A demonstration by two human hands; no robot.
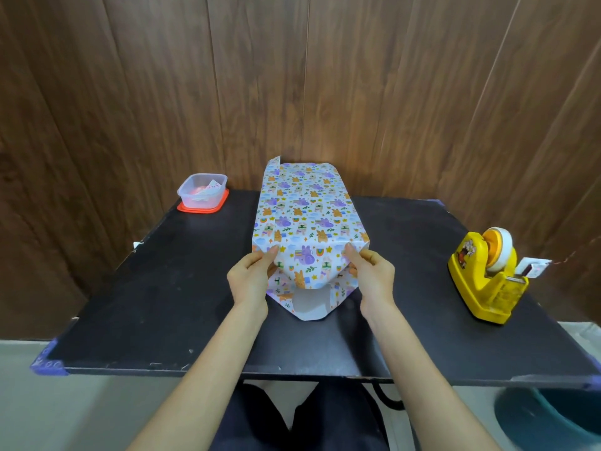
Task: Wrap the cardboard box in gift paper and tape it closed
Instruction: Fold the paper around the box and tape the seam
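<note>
The gift paper (304, 209), printed with purple and orange animals, is lying wrapped over a long box shape in the middle of the frame. It is running from the centre of the black counter (130, 288) back toward the wood-panelled wall (406, 92). The cardboard box itself is hiding under the paper. At the near end the top flap is bending down over the end face, and the paper's white underside is showing on the bottom flap lying flat on the counter.

The left grip (252, 275) is pinching the paper at the near left corner, thumb on top and fingers curled beneath. The right grip (370, 271) is pinching the near right corner in the same way.

At the right edge of the frame a yellow tape dispenser (484, 281) is sitting on the counter, well apart from the paper, with a small white box (536, 267) just behind it. In the upper left a clear plastic tub (202, 188) is standing on a red lid (201, 208).
</note>
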